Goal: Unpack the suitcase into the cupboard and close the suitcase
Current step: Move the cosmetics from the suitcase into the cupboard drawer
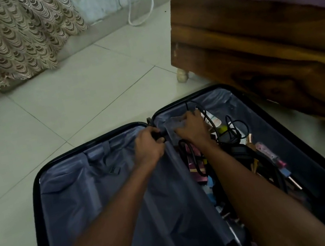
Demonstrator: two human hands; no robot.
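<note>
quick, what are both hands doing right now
Left hand: closed, gripping a small dark part at the suitcase hinge.
Right hand: fingers on the grey lining flap; grip cannot be told.

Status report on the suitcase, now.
Left hand grips a dark pull at the suitcase hinge. Right hand holds the grey divider flap. Suitcase open; right half full of cables and small items.

Pale tiled floor (57,111) open left of suitcase; brown wooden bed frame (262,44) crowds black open suitcase (37,220) right edge; tangled black cables (234,129) clutter right half.
</note>
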